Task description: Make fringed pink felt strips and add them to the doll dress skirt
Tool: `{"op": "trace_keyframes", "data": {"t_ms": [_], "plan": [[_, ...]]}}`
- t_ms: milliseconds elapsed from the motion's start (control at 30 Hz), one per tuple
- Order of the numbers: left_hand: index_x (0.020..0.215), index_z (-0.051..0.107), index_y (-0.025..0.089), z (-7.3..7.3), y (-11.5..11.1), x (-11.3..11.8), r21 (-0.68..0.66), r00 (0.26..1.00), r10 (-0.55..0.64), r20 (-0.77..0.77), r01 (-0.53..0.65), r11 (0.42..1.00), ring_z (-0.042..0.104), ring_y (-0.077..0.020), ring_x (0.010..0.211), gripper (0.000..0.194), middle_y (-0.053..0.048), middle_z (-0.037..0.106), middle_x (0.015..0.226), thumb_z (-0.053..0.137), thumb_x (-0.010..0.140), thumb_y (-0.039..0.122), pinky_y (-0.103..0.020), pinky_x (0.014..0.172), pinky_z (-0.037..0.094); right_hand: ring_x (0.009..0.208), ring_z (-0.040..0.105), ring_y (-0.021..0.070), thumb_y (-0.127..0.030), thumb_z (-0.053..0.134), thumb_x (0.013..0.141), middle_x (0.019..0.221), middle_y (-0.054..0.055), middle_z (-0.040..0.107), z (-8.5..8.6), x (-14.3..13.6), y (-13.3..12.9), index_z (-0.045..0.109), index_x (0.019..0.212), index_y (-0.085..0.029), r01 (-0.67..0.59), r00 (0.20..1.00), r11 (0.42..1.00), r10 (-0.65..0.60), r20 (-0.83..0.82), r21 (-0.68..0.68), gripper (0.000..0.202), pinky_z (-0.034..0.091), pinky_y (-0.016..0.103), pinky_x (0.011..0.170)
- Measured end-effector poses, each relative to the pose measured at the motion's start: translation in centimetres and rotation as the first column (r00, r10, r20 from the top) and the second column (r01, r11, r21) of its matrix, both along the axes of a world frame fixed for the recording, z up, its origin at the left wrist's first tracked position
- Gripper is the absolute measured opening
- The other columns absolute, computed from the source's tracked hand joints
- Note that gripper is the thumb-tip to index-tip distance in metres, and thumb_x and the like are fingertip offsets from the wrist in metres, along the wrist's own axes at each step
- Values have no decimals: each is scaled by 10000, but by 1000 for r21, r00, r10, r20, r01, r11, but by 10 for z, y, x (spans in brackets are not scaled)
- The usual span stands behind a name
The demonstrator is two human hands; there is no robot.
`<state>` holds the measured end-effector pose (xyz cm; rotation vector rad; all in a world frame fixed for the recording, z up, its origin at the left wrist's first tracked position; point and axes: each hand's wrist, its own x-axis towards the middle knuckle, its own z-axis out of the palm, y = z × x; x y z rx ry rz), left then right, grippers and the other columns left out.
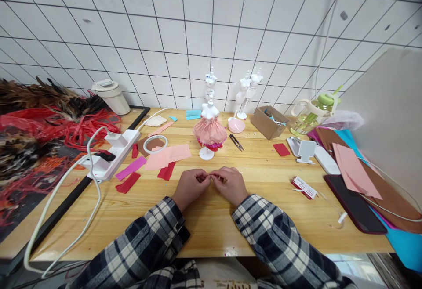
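Observation:
My left hand and my right hand meet fingertip to fingertip over the middle of the table. Both are closed in a pinch. Whatever lies between the fingertips is too small to make out. Just beyond them stands a small white dress form on a round base, wearing a pink gathered skirt with a magenta and red fringe at its hem. Left of it lie pink paper strips, a red piece and a roll of white tape. To its right are thread snips.
A white power strip with cables runs along the left. More dress forms, a pink bowl and a cardboard box stand at the back. A bottle, phone and coloured sheets occupy the right.

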<state>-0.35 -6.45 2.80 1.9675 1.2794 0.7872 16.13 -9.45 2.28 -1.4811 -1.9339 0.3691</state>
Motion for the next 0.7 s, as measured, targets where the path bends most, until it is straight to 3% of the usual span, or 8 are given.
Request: {"op": "trace_keyframes", "data": {"t_ms": [133,333,433,700], "plan": [[651,677,148,0,1,-2,-15,1000,11,22,-11,1000,555,-108,528,187,-8,659,585,561,751,255,-201,524,401,748,623,136,-284,598,861,809,1,719,-3,2,1,720,943,-274,-39,999,999,39,-21,4,147,363,286,721],[661,695,148,2,-1,1,-5,1000,-23,-7,23,1000,551,-108,538,200,-11,675,603,572,755,274,-203,525,389,690,601,136,-257,640,803,738,-8,693,0,-2,0,710,815,-243,62,998,998,-62,-21,8,73,364,296,719],[679,704,148,3,-1,3,-32,999,-40,36,41,999,557,-109,546,206,-14,687,619,572,761,283,-200,531,399,620,560,125,-230,636,763,673,-9,645,0,-5,0,684,752,-216,113,986,993,-117,-122,-42,51,389,271,651],[694,709,150,5,0,4,-79,991,-60,120,70,994,589,-121,576,188,-25,707,651,570,758,259,-202,550,430,531,489,105,-227,600,715,589,-17,579,-6,-7,2,637,656,-194,92,907,985,-144,-396,-148,77,395,219,511]]}}
